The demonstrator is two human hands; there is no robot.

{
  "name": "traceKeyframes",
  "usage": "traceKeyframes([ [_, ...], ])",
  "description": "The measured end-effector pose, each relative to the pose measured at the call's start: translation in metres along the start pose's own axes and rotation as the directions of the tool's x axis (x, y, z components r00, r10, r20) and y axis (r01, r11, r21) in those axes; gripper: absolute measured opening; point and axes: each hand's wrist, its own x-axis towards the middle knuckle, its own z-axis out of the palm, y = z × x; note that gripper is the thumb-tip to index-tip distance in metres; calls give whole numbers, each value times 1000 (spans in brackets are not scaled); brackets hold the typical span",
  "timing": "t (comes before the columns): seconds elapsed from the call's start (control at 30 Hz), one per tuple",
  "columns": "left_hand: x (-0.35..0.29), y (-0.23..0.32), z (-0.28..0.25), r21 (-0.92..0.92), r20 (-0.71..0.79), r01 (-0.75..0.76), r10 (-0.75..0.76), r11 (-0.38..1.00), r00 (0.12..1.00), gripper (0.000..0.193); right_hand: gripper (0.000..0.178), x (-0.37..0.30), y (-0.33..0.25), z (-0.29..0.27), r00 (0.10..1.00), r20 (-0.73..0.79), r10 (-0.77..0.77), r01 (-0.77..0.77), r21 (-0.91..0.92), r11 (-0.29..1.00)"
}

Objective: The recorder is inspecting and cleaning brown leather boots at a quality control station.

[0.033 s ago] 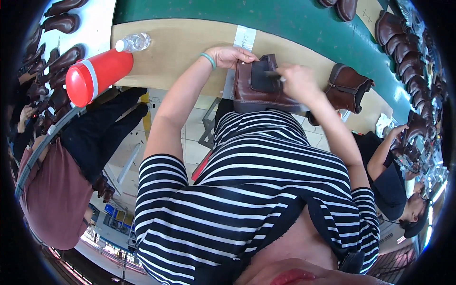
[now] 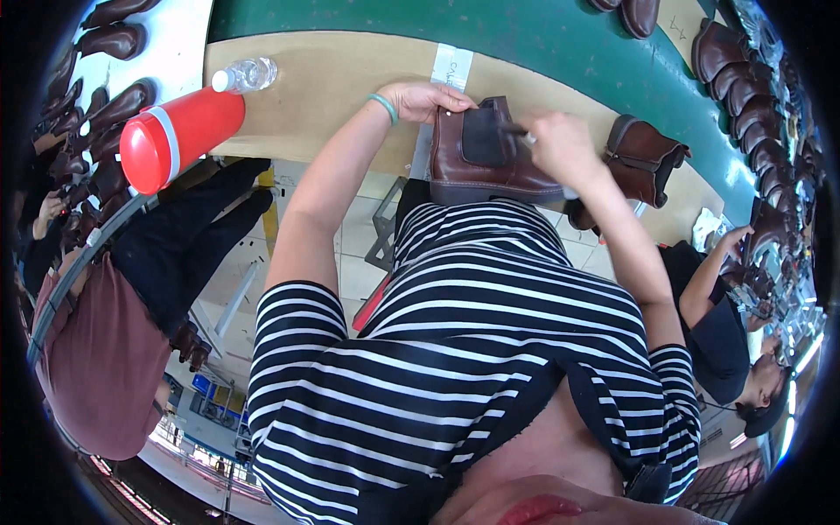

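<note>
A brown leather ankle boot (image 2: 448,144) with a dark elastic side panel (image 2: 483,138) lies on its side at the table's near edge, against my striped top. My left hand (image 2: 426,100), with a pale green bangle at the wrist, grips the boot's upper left edge. At the panel's right side is my right hand (image 2: 560,147), closed round a small dark thin tool (image 2: 518,131). Motion blurs this hand, and the tool's kind cannot be made out. Part of the boot's right end is hidden behind my right hand and forearm.
A second brown boot (image 2: 637,162) is just right of my right hand. On the left are a red flask (image 2: 188,136) and a clear bottle (image 2: 254,75). Rows of brown boots (image 2: 735,79) line the right side. Other people (image 2: 105,359) work on both sides.
My right hand has shifted slightly right, drawing the tool toward the panel's right edge. My left hand and the boot have barely moved.
</note>
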Motion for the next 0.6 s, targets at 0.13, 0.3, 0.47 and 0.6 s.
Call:
traceKeyframes([
  [0.13,1,6,0,8,-50,37,-37,999,998,32,36,30,3,-4,948,-186,-258,257,-31,966],
  [0.3,5,4,-9,-36,-19,-3,2,999,1000,27,39,72,32,-2,870,39,-492,494,-72,867],
  [0.47,4,-2,-12,-71,12,8,-7,997,1000,28,41,69,16,10,788,-41,-615,614,-28,789],
  [0.6,5,9,-1,-35,-18,50,-51,998,999,32,36,91,58,-18,888,-37,-459,451,-130,883],
])
